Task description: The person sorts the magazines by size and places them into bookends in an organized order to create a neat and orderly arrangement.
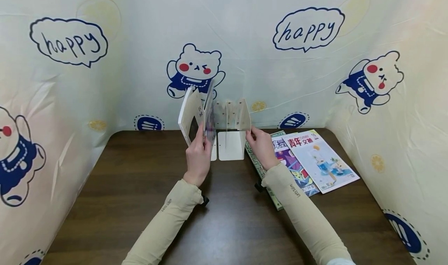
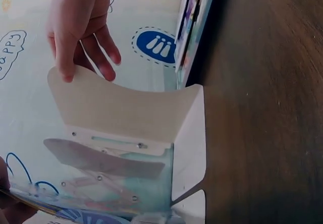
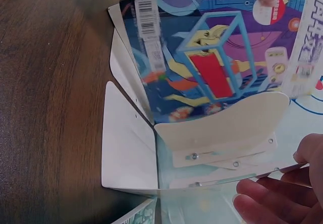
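A white metal expandable bookend stands on the table, its upright dividers joined by riveted slats. My left hand holds a colourful magazine upright by its edge, within the left part of the bookend. Left of that magazine stands a white upright panel with a dark patch; I cannot tell whether it belongs to the bookend. My right hand pinches the outer edge of the right end panel, thumb on one face and fingers behind. Between the magazine and that end panel stands a middle divider.
On the right side of the table lie a magazine with a pale blue cover, a purple one partly under it, and a green-edged one beneath. A patterned curtain hangs behind the dark wooden table.
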{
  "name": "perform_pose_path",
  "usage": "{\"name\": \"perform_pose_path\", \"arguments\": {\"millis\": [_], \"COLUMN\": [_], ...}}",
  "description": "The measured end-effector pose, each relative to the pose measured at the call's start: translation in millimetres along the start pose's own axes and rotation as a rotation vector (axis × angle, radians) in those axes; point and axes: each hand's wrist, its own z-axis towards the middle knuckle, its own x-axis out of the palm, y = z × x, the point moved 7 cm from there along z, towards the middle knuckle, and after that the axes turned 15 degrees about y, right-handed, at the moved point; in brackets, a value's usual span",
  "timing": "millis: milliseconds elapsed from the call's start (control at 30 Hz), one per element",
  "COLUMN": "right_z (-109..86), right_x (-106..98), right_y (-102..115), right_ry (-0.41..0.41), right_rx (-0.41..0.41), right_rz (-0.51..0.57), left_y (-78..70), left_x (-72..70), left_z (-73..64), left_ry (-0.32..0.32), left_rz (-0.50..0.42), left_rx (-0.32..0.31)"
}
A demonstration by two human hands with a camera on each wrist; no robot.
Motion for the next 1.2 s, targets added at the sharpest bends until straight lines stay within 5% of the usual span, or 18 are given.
{"name": "perform_pose_path", "arguments": {"millis": [500, 1200], "right_z": [-1.4, 0.2], "right_x": [0.7, 0.8], "right_y": [-1.0, -2.5], "right_ry": [-0.01, -0.017], "right_rx": [-0.01, -0.01], "right_rz": [-0.003, -0.009], "left_y": [6.0, 10.2], "left_x": [7.8, 8.4], "left_z": [-11.5, -16.1], "left_ry": [0.049, 0.14], "left_rz": [-0.106, -0.079], "left_rx": [-0.082, -0.134]}}
